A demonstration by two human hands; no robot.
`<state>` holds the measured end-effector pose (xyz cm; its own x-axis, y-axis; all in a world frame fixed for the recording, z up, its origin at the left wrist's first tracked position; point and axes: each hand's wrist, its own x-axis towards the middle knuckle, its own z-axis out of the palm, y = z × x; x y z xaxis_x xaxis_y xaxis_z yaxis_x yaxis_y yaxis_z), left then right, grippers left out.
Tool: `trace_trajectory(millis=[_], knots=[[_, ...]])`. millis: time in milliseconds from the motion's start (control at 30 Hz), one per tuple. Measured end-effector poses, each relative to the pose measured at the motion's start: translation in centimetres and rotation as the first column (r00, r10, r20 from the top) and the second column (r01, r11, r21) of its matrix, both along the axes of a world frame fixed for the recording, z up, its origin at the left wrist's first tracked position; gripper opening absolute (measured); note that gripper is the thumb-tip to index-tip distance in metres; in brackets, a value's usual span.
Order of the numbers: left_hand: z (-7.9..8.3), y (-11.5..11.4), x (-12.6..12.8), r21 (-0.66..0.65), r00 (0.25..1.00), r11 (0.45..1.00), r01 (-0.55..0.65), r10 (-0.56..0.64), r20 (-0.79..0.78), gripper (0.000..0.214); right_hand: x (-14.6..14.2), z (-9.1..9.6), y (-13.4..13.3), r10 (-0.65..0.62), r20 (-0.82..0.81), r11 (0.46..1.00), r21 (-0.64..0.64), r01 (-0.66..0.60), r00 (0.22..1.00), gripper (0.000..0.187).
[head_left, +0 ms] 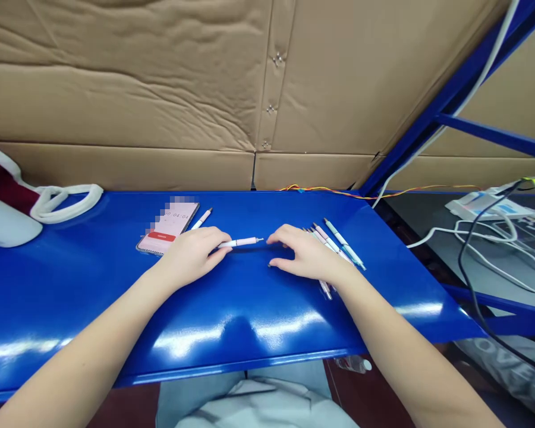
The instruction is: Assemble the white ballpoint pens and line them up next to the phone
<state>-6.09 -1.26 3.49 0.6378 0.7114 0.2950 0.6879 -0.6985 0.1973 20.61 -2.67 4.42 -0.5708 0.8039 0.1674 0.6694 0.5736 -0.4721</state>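
A white and pink pen lies sideways above the blue table, pinched at its left end by my left hand. Its thin pointed end faces right, toward my right hand. That hand is a short gap away from the pen tip, with thumb and fingers apart. A small dark spot shows at its thumb tip; I cannot make out what it is. Several pens, one of them a pale green pen, lie on the table beside and partly behind my right hand. Another white pen rests just beyond my left hand.
A phone showing a timer lies left of my left hand. At the far left are a white rounded object and a white strap. Cardboard walls the back edge. White cables tangle on the right-hand shelf.
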Motion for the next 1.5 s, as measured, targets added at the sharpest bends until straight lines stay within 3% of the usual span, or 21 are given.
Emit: trace_trajectory(millis=[133, 300, 433, 567, 900, 1500], knots=[[0.1, 0.2, -0.2, -0.001, 1.0, 1.0, -0.018, 0.018, -0.004, 0.028, 0.0, -0.2, 0.0, 0.118, 0.134, 0.991, -0.074, -0.108, 0.984, 0.011], [0.2, 0.0, -0.1, -0.011, 1.0, 1.0, -0.02, 0.02, -0.014, 0.027, -0.5, -0.7, 0.0, 0.062, 0.077, 0.994, -0.098, -0.055, 0.995, 0.007], [0.2, -0.2, 0.0, -0.004, 1.0, 1.0, -0.014, 0.014, -0.026, 0.027, -0.6, -0.6, 0.1, -0.066, -0.094, 0.994, -0.09, 0.058, 0.993, 0.006], [0.1, -0.2, 0.1, -0.01, 0.999, 1.0, 0.002, -0.002, -0.032, 0.026, -0.8, -0.5, 0.0, -0.105, -0.167, 0.994, -0.002, 0.106, 0.98, 0.005], [-0.2, -0.2, 0.3, -0.012, 0.998, 0.999, 0.048, -0.049, -0.028, 0.025, -1.1, -0.6, -0.1, -0.068, -0.127, 0.993, 0.086, 0.079, 0.99, 0.006], [-0.2, -0.7, 0.7, 0.004, 0.998, 0.998, 0.061, -0.061, -0.019, 0.024, -1.9, -0.7, -0.5, -0.046, -0.135, 0.998, 0.045, 0.053, 0.99, 0.006]])
